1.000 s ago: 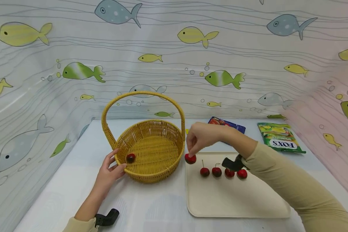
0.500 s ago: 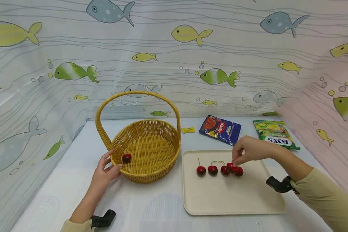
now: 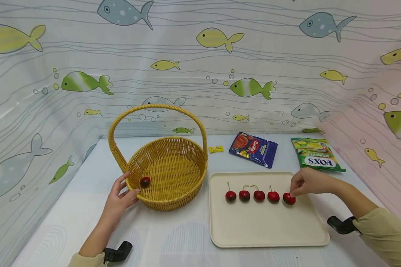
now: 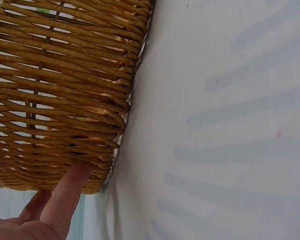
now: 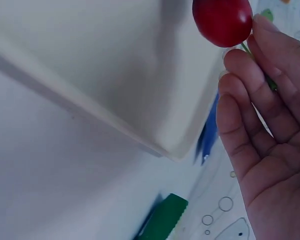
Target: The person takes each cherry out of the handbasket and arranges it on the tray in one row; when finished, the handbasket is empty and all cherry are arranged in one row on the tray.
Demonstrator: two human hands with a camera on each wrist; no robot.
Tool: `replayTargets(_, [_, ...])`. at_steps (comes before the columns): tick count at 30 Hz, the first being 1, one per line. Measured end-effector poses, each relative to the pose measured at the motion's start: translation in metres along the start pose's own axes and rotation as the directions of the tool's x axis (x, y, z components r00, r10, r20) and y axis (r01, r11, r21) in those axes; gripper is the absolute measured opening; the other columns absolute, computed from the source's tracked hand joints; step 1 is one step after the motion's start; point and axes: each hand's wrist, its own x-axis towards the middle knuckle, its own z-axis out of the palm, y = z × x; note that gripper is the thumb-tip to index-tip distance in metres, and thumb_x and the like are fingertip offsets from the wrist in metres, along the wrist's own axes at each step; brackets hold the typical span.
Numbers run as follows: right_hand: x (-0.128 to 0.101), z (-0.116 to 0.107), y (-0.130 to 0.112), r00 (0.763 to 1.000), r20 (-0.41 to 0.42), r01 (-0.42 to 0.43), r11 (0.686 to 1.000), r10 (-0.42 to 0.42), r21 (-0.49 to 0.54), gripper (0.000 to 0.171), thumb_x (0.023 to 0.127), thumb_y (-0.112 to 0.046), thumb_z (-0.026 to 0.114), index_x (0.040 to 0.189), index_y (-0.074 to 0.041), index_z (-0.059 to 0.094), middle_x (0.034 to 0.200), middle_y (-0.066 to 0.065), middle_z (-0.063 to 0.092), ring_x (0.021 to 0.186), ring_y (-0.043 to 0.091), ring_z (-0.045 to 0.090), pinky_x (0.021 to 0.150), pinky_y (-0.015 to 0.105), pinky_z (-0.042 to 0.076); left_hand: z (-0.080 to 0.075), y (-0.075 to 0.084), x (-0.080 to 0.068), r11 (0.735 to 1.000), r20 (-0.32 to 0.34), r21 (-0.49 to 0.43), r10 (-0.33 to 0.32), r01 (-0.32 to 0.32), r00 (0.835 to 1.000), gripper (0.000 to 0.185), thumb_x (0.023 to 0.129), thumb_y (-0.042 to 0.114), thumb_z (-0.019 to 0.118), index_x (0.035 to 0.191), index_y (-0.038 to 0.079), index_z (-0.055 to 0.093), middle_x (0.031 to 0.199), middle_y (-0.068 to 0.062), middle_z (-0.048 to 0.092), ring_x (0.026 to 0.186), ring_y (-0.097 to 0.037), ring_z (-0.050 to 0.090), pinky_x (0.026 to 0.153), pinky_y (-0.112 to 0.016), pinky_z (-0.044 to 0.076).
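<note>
My right hand (image 3: 302,182) is over the right part of the cream tray (image 3: 267,230), its thumb and fingers pinching a red cherry (image 3: 289,199) at its stem end. The right wrist view shows this cherry (image 5: 222,21) at the fingertips, with its green stem running between the fingers. To its left several more cherries lie in a row on the tray, the closest one (image 3: 273,197) with its stem up. My left hand (image 3: 120,198) holds the left side of the yellow wicker basket (image 3: 168,205), thumb against the weave (image 4: 60,95). Inside the basket lies one dark red cherry (image 3: 145,181).
Behind the tray lie a blue Barilla pouch (image 3: 253,149) and a small yellow packet (image 3: 216,149). A green Fox's bag (image 3: 317,155) is at the back right. The basket's tall handle (image 3: 157,106) arches over it. A fish-patterned curtain (image 3: 200,52) encloses the table.
My right hand has carried the cherry rightward from beside the basket, past the row, to the row's right end. My left hand stays on the basket. The camera view has shifted slightly.
</note>
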Motion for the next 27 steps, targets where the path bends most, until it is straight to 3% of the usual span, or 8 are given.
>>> replayTargets(8, [0.003, 0.006, 0.006, 1.0, 0.013, 0.008, 0.999, -0.008, -0.034, 0.006, 0.08, -0.021, 0.073, 0.082, -0.019, 0.067, 0.072, -0.013, 0.059, 0.065, 0.005, 0.051, 0.056, 0.022, 0.047, 0.001, 0.0, 0.0, 1.0, 0.0, -0.009, 0.0, 0.0, 1.0, 0.072, 0.094, 0.017, 0.055, 0.15, 0.02, 0.011, 0.147, -0.024, 0.014, 0.124, -0.038, 0.036, 0.085, -0.034, 0.05])
replayTargets(15, [0.0, 0.013, 0.007, 0.999, 0.019, -0.029, 1.0, 0.029, -0.01, 0.027, 0.077, -0.026, 0.076, 0.1, -0.018, 0.064, 0.085, -0.006, 0.057, 0.069, 0.01, 0.052, 0.057, 0.023, 0.048, 0.0, -0.001, 0.0, 1.0, -0.001, -0.01, -0.011, 0.011, 1.0, 0.072, 0.094, 0.017, 0.056, 0.15, 0.021, 0.01, 0.147, -0.024, 0.014, 0.124, -0.038, 0.036, 0.084, -0.034, 0.051])
replayTargets(27, [0.005, 0.02, 0.004, 0.999, 0.0, -0.048, 0.999, 0.048, -0.019, 0.034, 0.078, -0.022, 0.075, 0.107, -0.013, 0.062, 0.092, -0.004, 0.058, 0.069, 0.01, 0.052, 0.057, 0.023, 0.049, 0.0, 0.001, 0.0, 1.0, -0.012, -0.005, -0.006, 0.006, 1.0, 0.071, 0.094, 0.017, 0.056, 0.15, 0.02, 0.012, 0.146, -0.024, 0.015, 0.124, -0.038, 0.037, 0.084, -0.034, 0.05])
